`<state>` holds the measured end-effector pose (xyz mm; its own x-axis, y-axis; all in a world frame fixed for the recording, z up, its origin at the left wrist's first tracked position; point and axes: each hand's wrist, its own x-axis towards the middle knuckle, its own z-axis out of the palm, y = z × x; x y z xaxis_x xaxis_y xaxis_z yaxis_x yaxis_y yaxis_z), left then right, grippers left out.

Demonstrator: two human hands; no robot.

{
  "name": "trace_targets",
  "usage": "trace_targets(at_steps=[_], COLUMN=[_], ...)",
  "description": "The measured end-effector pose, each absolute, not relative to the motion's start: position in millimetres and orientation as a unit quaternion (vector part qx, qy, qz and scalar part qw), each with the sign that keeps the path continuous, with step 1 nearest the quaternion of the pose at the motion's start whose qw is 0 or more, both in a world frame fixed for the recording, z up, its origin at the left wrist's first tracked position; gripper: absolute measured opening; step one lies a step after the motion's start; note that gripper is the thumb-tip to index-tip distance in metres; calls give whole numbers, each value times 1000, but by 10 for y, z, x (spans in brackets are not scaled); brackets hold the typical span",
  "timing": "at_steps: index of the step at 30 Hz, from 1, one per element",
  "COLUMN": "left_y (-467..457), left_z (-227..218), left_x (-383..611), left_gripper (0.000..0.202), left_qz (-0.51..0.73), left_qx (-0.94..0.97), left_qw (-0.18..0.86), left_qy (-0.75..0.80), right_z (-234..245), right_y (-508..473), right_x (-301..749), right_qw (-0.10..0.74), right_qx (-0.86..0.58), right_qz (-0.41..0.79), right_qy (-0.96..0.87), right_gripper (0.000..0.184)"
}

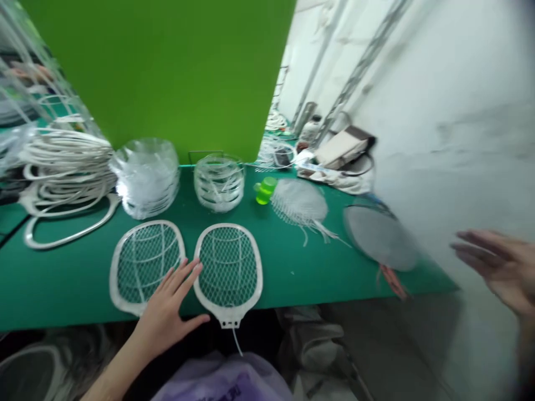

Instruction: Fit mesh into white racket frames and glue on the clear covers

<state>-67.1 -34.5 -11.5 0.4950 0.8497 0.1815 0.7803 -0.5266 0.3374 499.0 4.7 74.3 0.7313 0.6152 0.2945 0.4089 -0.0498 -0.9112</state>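
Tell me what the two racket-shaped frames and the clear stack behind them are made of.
The left frame and right frame look like matt off-white moulded plastic, with smooth, even rims; their mesh is too fine to tell. The clear stack looks like glossy transparent plastic: it shines and shows through.

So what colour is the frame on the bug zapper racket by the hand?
The bug zapper racket's frame is off-white; the head view shows it best.

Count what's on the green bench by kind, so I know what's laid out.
Mesh swatter heads: 2
Stacks of clear plastic rings: 2
Stack of white frames: 1
Loose white wire grid: 1
Round grey mesh: 1
Green plastic piece: 1
Total: 8
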Motion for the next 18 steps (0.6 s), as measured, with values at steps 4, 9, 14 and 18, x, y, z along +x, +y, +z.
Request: trace_targets(at_steps=[4, 9, 14, 18], left_y=[-385, -415, -430, -422], left_z=[-40, -39, -93, -169], left_x=[-677, -644, -610, -593], left_gripper=[115, 119, 121, 114], left_qz=[158, 166, 174, 195], left_qx=[816, 794, 795, 800], left_qw=[125, 160, 180, 178], left_qy=[542, 563, 552, 539], right_z=[393, -5, -185, -151], right_y=[0, 72, 103, 84], right_x=[3549, 2239, 2130, 2157], right_qw=[540, 438, 407, 400], right_qx=[-677, -617, -630, -638], right_qz=[396, 580, 584, 577], right_qy=[-307, -303, -309, -316], right_gripper=[48, 47, 42, 46])
